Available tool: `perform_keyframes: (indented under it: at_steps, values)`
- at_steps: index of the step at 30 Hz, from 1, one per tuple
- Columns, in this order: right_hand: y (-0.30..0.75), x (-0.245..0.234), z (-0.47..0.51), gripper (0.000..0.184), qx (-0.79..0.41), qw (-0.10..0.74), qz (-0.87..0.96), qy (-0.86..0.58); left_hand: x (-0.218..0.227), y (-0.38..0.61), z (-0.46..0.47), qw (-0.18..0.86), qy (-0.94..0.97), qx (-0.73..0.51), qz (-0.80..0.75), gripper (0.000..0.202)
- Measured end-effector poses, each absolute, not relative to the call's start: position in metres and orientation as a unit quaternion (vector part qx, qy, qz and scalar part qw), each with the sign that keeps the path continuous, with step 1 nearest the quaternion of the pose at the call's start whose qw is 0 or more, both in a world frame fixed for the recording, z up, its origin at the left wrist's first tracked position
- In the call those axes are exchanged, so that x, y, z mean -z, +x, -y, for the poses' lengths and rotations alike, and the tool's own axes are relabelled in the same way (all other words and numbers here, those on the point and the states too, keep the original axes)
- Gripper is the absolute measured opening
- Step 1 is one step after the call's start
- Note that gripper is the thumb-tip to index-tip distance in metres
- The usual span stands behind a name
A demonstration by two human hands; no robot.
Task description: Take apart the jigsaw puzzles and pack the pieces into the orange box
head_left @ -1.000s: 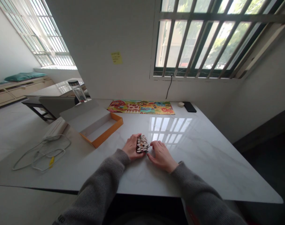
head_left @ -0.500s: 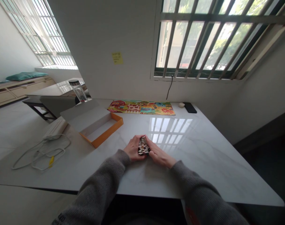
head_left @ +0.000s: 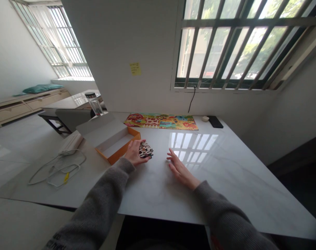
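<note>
My left hand (head_left: 134,152) is wrapped around a stack of puzzle pieces (head_left: 145,150), whose dark and pale edges face me. The stack is close to the right end of an open orange box (head_left: 120,151) with a pale interior. My right hand (head_left: 180,170) is apart from the stack, over the white marbled table (head_left: 152,194), fingers spread and holding nothing. Toward the wall lies a colourful strip with farm and animal pictures (head_left: 161,121), which looks like a joined puzzle.
A phone (head_left: 215,122) and a small round white object (head_left: 205,118) lie at the back right. At the left are a coiled white cable (head_left: 56,170) with a yellow tag and a pale block (head_left: 70,144). A glass bottle (head_left: 94,104) stands behind the box.
The left hand has carried the stack left and forward, toward the box. The right hand has come off the stack and its fingers have spread. The camera view has shifted slightly.
</note>
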State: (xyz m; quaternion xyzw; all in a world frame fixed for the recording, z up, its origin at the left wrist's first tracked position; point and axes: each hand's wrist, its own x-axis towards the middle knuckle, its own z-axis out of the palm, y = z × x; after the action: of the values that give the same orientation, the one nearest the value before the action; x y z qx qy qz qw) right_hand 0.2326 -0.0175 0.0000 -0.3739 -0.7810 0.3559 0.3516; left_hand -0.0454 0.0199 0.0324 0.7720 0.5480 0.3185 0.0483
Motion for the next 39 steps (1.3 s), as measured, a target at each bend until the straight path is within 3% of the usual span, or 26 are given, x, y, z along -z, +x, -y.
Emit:
perform_keyframes:
  at_steps: [5, 9, 21, 29, 34, 39]
  values:
    - [0.233, 0.003, 0.018, 0.064, -0.334, 0.357, 0.785, -0.38, -0.05, -0.081, -0.046, 0.064, 0.766, -0.272, -0.579, 0.081]
    - [0.233, 0.002, 0.018, 0.065, -0.323, 0.356, 0.787, -0.386, -0.048, -0.091, -0.054, 0.12, 0.767, -0.307, -0.551, 0.078]
    - [0.235, 0.002, 0.017, 0.061, -0.299, 0.354, 0.791, -0.4, -0.044, -0.035, 0.007, 0.163, 0.83, -0.315, -0.431, 0.078]
    - [0.236, 0.001, 0.017, 0.058, -0.317, 0.361, 0.777, -0.407, -0.067, -0.018, 0.017, 0.382, 0.716, -0.385, -0.44, 0.077]
    - [0.237, 0.0, 0.018, 0.058, -0.302, 0.36, 0.784, -0.406, -0.08, -0.034, -0.021, 0.336, 0.63, -0.444, -0.542, 0.075]
    - [0.235, 0.002, 0.02, 0.056, -0.284, 0.364, 0.791, -0.401, -0.068, -0.04, -0.059, 0.275, 0.645, -0.369, -0.61, 0.072]
